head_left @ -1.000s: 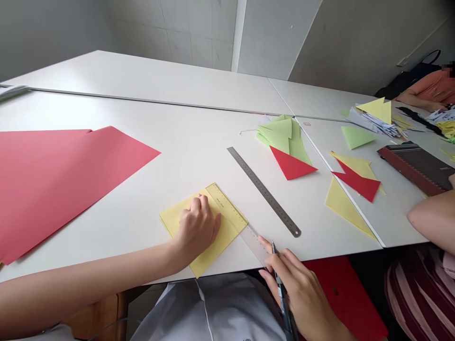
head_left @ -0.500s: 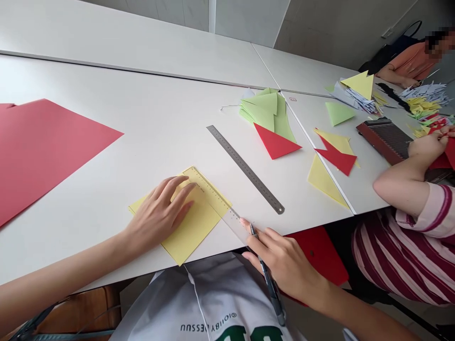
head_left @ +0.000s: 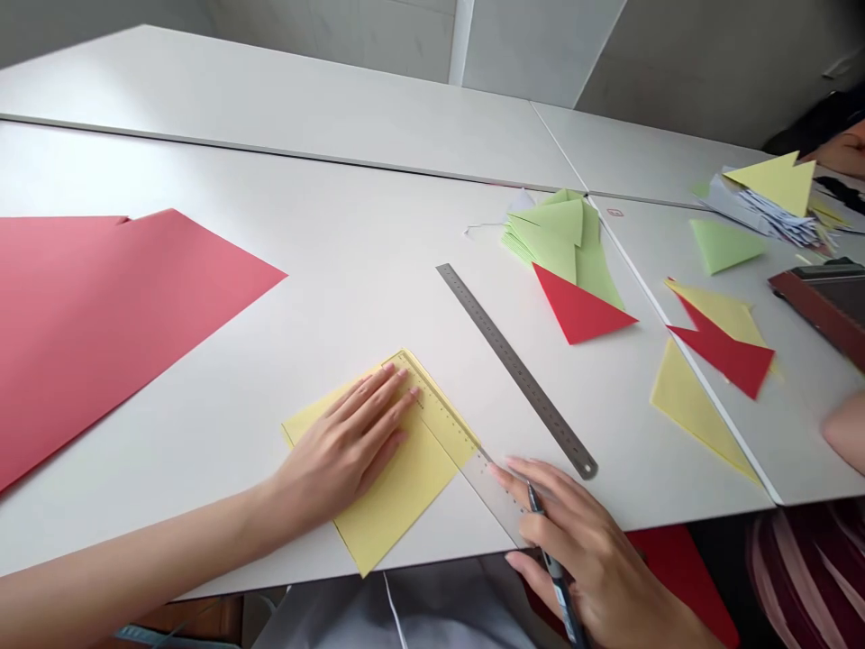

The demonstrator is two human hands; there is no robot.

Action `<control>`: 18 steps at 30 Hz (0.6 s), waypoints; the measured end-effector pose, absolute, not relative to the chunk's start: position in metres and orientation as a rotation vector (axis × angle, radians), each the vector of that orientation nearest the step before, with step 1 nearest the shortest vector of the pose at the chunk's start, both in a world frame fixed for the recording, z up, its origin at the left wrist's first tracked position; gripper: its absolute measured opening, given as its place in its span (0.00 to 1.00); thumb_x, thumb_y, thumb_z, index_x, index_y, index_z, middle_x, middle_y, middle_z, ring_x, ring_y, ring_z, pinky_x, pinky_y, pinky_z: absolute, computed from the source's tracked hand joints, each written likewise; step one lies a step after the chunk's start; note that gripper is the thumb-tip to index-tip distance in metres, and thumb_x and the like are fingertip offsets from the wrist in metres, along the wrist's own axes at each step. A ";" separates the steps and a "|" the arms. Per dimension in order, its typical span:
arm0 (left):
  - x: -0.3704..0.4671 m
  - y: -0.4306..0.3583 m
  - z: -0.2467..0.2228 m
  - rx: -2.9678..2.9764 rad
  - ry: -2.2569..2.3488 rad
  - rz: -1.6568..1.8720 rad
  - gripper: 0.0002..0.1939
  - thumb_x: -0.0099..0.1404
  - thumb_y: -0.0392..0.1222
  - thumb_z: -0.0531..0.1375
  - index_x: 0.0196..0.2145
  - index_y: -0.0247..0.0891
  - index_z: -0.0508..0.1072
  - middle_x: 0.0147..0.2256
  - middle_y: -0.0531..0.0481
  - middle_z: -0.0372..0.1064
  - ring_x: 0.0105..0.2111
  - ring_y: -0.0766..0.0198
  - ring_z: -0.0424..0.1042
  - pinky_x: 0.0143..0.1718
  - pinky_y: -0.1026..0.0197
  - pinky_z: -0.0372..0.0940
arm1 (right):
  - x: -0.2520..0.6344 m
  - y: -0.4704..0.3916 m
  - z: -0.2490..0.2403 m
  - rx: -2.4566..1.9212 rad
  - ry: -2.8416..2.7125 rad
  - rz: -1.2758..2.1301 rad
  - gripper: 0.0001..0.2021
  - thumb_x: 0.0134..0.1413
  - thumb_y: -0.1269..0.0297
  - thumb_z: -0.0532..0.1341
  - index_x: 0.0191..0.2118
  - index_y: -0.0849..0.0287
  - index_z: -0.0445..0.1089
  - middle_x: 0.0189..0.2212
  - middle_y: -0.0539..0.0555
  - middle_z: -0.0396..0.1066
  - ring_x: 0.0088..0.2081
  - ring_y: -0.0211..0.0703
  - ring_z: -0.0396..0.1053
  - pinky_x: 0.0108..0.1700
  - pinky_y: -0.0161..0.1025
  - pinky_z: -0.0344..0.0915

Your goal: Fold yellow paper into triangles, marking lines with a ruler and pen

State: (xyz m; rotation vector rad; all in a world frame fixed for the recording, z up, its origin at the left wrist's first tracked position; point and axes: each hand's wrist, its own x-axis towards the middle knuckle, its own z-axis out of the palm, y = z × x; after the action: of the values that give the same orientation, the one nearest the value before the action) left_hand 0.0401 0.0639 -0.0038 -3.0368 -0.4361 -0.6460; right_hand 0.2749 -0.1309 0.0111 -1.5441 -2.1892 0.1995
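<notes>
So the left hand (head_left: pixel 348 442) is flat, fingers slightly apart, on the clear ruler (head_left: pixel 487 482) and yellow paper (head_left: pixel 398 514), which sit at the worktop's (head_left: pixel 338 243) near edge. Right hand's (head_left: pixel 581 541) grip is closed round a pen (head_left: pixel 558 577), fingertips at the ruler's near end. Scale marks and print show on it, too tiny to read, same with the little red mark (head_left: pixel 614 213) near the seam. Steel ruler (head_left: pixel 517 370) lies just beside.

Looks like a shared craft rm or classroom; can't tell which. White tables (head_left: pixel 338 225) pushed together, w/ cut coloured paper (head_left: pixel 581 306), a metal ruler (head_left: pixel 517 370) & a paper trimmer (head_left: pixel 824 302) on top. Plain grey wall (head_left: pixel 682 81) behind, other ppl seated at R.
</notes>
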 end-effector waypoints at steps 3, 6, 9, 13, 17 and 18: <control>0.040 0.062 -0.002 -3.050 -0.467 -0.621 0.25 0.70 0.34 0.55 0.63 0.29 0.58 0.63 0.36 0.57 0.66 0.46 0.50 0.64 0.44 0.59 | 0.277 -0.127 0.004 -1.491 -2.225 0.165 0.07 0.53 0.78 0.54 0.35 0.57 0.59 0.60 0.58 0.65 0.62 0.50 0.61 0.61 0.47 0.64; 0.040 0.061 0.000 -3.065 -0.507 -0.583 0.25 0.70 0.34 0.54 0.63 0.30 0.58 0.64 0.37 0.56 0.66 0.47 0.50 0.64 0.45 0.59 | 0.279 -0.125 -0.006 -1.437 -2.266 0.090 0.07 0.52 0.77 0.53 0.34 0.56 0.57 0.58 0.57 0.67 0.62 0.49 0.62 0.60 0.46 0.66; 0.040 0.060 0.002 -3.077 -0.540 -0.563 0.26 0.70 0.34 0.54 0.64 0.31 0.57 0.64 0.38 0.55 0.67 0.47 0.49 0.65 0.46 0.58 | 0.284 -0.124 -0.012 -1.399 -2.311 0.060 0.07 0.52 0.75 0.53 0.32 0.56 0.55 0.58 0.57 0.67 0.61 0.48 0.63 0.59 0.44 0.68; 0.040 0.059 0.004 -3.075 -0.543 -0.543 0.26 0.70 0.33 0.53 0.64 0.29 0.57 0.64 0.37 0.55 0.67 0.46 0.48 0.65 0.46 0.57 | 0.287 -0.122 -0.015 -1.395 -2.351 0.044 0.07 0.53 0.75 0.53 0.31 0.55 0.54 0.58 0.58 0.67 0.60 0.47 0.64 0.58 0.42 0.68; 0.040 0.059 0.006 -3.064 -0.535 -0.498 0.25 0.70 0.33 0.53 0.63 0.25 0.59 0.65 0.35 0.53 0.67 0.44 0.48 0.65 0.45 0.56 | 0.282 -0.124 -0.016 -1.447 -2.285 0.061 0.09 0.53 0.78 0.51 0.31 0.55 0.55 0.56 0.57 0.69 0.60 0.46 0.65 0.59 0.41 0.67; 0.040 0.058 0.006 -3.059 -0.535 -0.503 0.24 0.70 0.33 0.53 0.63 0.24 0.59 0.65 0.35 0.52 0.67 0.44 0.48 0.65 0.45 0.56 | 0.280 -0.124 -0.017 -1.458 -2.261 0.062 0.09 0.54 0.78 0.51 0.31 0.55 0.55 0.56 0.57 0.69 0.59 0.45 0.65 0.60 0.41 0.67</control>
State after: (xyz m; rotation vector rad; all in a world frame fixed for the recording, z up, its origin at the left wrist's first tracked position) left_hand 0.0399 0.0585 0.0061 -3.0594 -0.5351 -0.5027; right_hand 0.2801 -0.1245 -0.0172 -1.4576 -2.2613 0.0622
